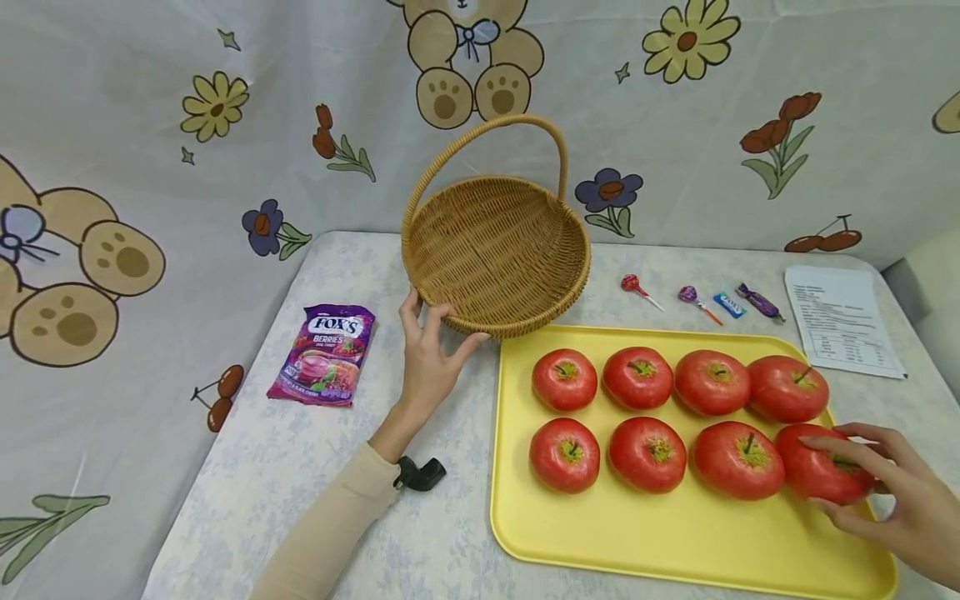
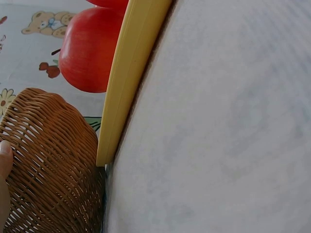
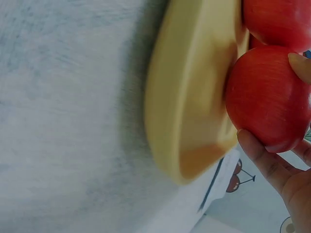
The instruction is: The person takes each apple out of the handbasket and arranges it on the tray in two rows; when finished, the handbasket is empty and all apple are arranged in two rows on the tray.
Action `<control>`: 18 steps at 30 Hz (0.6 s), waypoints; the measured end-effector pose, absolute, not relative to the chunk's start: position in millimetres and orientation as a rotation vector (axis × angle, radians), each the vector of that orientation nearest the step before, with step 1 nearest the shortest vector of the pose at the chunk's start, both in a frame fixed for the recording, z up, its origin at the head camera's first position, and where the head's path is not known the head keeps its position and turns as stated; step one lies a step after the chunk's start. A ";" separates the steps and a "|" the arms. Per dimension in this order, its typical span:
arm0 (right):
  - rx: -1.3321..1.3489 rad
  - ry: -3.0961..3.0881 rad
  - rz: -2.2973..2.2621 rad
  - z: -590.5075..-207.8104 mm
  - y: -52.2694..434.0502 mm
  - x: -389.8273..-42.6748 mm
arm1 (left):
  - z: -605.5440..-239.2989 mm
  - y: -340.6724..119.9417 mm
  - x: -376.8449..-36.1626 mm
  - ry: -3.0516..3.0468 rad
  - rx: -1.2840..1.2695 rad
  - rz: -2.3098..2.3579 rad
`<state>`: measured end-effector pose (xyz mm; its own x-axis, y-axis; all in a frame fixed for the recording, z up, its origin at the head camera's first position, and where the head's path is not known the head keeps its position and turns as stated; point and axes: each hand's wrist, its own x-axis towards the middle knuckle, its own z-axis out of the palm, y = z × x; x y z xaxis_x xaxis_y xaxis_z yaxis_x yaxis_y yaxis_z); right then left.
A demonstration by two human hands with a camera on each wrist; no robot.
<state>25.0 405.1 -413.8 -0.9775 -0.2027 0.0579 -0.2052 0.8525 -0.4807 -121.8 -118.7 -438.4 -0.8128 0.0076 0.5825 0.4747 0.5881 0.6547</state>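
The right hand (image 1: pixel 892 492) curls its fingers and thumb around the red apple (image 1: pixel 821 467) at the right end of the near row on the yellow tray (image 1: pixel 675 550), at about four o'clock on the worktop (image 1: pixel 300 467); the right wrist view shows the fingertips wrapped on both sides of that fruit at the tray's corner. The wicker basket (image 1: pixel 498 250) lies away at about ten o'clock from that apple, across the tray and past the seven other apples, tipped up so its open mouth faces the tray. The left hand (image 1: pixel 427 350) grips the basket's near rim at its seven o'clock, thumb on the edge. So the right hand is the one on the fruit, the left the one nearer the basket.
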 end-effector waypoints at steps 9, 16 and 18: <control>0.292 -3.108 0.735 -415.2 404.1 20.5 | -437.4 -119.3 -120.0 -2.300 -0.366 -1.157; 0.273 -3.200 0.706 -413.7 402.1 15.7 | -439.0 -119.6 -121.1 -2.293 -0.377 -1.168; 0.266 -3.219 0.698 -413.7 402.2 14.9 | -438.7 -119.6 -121.1 -2.294 -0.376 -1.168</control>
